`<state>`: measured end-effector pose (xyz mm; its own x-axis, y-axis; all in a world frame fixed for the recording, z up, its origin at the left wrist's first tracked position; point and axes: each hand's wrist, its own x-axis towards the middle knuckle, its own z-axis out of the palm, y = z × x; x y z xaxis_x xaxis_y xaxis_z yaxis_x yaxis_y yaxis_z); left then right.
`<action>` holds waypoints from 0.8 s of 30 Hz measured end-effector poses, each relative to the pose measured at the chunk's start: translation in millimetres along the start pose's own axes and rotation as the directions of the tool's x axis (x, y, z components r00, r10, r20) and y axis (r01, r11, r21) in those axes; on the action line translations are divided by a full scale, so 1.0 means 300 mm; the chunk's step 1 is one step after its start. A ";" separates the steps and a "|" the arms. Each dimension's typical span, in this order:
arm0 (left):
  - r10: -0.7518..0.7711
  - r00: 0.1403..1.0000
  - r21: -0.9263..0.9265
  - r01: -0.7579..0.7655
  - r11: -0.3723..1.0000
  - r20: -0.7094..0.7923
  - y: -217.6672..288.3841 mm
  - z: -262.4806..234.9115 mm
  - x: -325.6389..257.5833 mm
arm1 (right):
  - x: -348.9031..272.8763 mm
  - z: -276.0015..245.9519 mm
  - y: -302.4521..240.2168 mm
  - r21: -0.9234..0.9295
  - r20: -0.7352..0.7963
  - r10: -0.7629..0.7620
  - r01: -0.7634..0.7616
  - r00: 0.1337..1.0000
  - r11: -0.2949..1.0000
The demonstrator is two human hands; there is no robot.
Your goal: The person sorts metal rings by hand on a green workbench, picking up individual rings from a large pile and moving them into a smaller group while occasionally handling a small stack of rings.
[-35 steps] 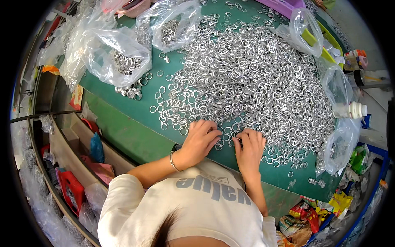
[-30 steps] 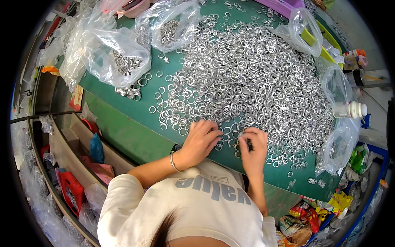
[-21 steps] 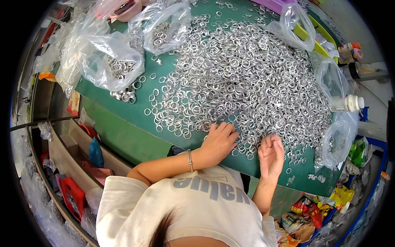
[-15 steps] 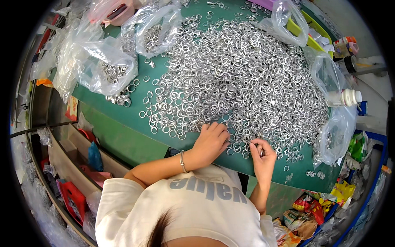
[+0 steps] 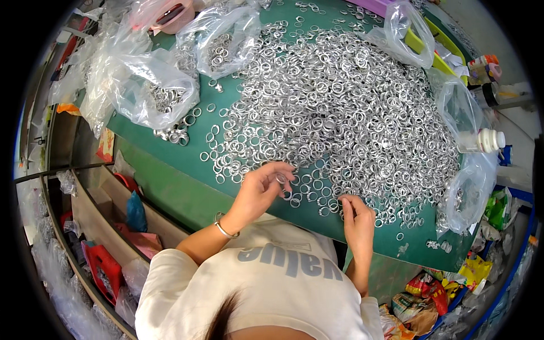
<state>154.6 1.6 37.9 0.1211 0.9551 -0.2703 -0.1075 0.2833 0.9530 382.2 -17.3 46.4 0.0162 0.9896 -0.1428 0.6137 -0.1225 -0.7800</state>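
A broad heap of silver metal rings (image 5: 340, 102) covers much of the green tabletop (image 5: 187, 164). My left hand (image 5: 258, 190), with a bangle at the wrist, is raised over the heap's near left edge. Its fingers are curled round a silver ring (image 5: 281, 178). Further right, my right hand (image 5: 358, 221) rests by the near edge of the heap, its fingertips bent down among the rings. The fingers of that hand are closed, and what they hold, if anything, is hidden.
Clear plastic bags (image 5: 156, 93) with rings stand at left. Another plastic bag (image 5: 464, 187) and a white-capped bottle (image 5: 481, 140) are at right. A yellow-green basket (image 5: 445, 45) sits at the far right, a pink bowl (image 5: 175, 17) far left. Drawers (image 5: 113, 204) lie below the table.
My left hand has lifted and moved left from the heap, turning to show a ring in its fingers. My right hand has turned its fingers down toward the rings. The view has shifted slightly.
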 end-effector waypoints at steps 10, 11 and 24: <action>-0.285 0.926 -0.325 0.356 0.876 0.249 0.006 0.001 0.015 | 0.002 0.033 0.012 0.318 0.092 0.010 -0.039 0.996 0.947; -0.288 0.924 -0.324 0.361 0.874 0.253 0.006 -0.002 0.016 | 0.004 0.031 0.001 0.322 0.106 0.010 -0.044 0.994 0.946; 0.032 0.999 0.425 -0.044 0.904 0.036 -0.034 -0.031 -0.036 | 0.010 0.051 -0.032 -0.254 -0.018 -0.311 0.296 0.950 0.921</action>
<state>145.1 -10.8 29.8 0.1528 0.9601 -0.2344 0.3169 0.1771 0.9318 364.2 -14.2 44.1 -0.1612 0.9799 0.1177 0.7704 0.1995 -0.6055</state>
